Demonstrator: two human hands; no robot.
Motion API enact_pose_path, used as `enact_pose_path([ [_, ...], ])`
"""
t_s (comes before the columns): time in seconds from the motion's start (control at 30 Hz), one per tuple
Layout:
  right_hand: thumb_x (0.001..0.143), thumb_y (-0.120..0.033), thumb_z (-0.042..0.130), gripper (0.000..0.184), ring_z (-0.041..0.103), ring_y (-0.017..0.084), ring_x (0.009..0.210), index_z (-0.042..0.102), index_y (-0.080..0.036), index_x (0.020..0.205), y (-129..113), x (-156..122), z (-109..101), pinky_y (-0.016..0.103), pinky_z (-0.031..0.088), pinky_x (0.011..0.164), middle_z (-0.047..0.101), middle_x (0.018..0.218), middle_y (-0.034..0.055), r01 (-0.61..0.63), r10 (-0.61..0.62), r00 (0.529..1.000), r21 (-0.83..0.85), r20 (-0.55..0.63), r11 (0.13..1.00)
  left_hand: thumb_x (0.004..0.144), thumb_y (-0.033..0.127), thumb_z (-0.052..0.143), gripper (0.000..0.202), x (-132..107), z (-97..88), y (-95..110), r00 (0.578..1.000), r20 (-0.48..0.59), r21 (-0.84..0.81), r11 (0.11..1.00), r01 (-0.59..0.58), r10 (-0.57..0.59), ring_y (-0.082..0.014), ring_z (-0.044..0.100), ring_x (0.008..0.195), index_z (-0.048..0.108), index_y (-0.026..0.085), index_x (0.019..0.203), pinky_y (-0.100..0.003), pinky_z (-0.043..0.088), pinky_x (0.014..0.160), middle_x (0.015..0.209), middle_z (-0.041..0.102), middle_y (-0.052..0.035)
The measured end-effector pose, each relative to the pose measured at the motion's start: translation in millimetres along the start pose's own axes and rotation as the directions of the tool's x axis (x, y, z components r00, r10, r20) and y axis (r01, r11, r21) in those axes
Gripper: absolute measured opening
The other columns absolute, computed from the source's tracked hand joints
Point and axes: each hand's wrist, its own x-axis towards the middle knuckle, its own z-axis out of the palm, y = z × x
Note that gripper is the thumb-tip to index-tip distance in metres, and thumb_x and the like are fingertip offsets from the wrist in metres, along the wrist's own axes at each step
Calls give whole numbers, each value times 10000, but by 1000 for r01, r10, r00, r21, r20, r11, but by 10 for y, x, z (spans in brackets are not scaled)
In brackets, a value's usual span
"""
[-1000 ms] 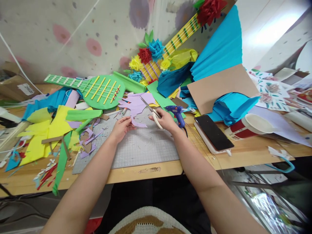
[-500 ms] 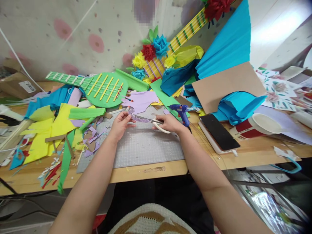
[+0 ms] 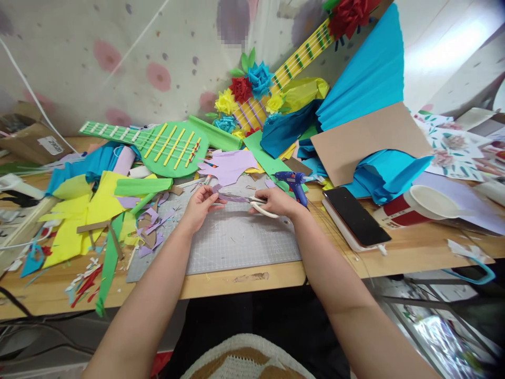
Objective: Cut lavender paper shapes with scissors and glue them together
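My right hand (image 3: 278, 201) is closed round the pale handles of scissors (image 3: 252, 200), whose blades lie flat and point left over the grey cutting mat (image 3: 244, 242). My left hand (image 3: 201, 204) pinches a thin purple paper strip (image 3: 231, 197) that runs to the blades. A larger purple paper sheet (image 3: 229, 166) lies just behind both hands.
A blue glue gun (image 3: 292, 183) lies right of my right hand. A black phone (image 3: 357, 216) and a tipped red paper cup (image 3: 414, 205) sit further right. Green paper guitar (image 3: 165, 145), yellow sheets (image 3: 87, 208) and scraps crowd the left; blue paper and cardboard (image 3: 363, 139) stand behind.
The scissors swung from pointing up at the large purple sheet down to lying flat, pointing left. A narrow purple strip now sits between my hands, apart from the large sheet.
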Motion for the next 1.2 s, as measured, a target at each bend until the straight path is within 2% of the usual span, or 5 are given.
enact_pose_path([
  [0.17,601,-625,585,462,328,98,575,460,-181,604,-9,-5,-13,233,201,522,370,571,-36,-19,19,1000,-6,-7,1000,659,291,692,292,-4,19,8,1000,-3,-12,1000,10,-10,-133,653,671,456,173,783,-251,544,625,706,598,27],
  [0.4,579,-640,598,478,341,98,578,480,-182,640,13,-17,-51,230,206,524,380,588,-40,-30,26,995,34,92,999,662,306,690,304,-21,20,18,1000,19,14,1000,6,-6,-147,658,688,455,181,809,-271,545,640,708,598,28],
  [0.63,562,-647,608,488,336,98,586,479,-183,640,19,-14,-47,229,202,523,373,595,-42,-47,42,993,42,111,998,636,328,707,340,-10,18,-1,1000,24,11,1000,5,-5,-150,664,679,455,180,811,-256,545,626,670,590,44],
  [1.0,567,-661,591,495,314,99,570,450,-187,591,17,17,-2,238,188,520,348,560,-42,-40,40,999,-14,23,999,654,326,696,316,-9,22,-19,1000,-4,11,1000,1,-1,-151,666,675,450,177,782,-263,546,641,664,610,30],
  [1.2,596,-645,576,474,295,95,556,462,-185,590,-39,2,-4,241,193,520,343,550,-43,-33,33,999,8,2,999,645,287,708,318,-2,20,-7,1000,-18,-63,998,21,-22,-148,669,704,446,174,786,-248,539,653,669,585,41],
])
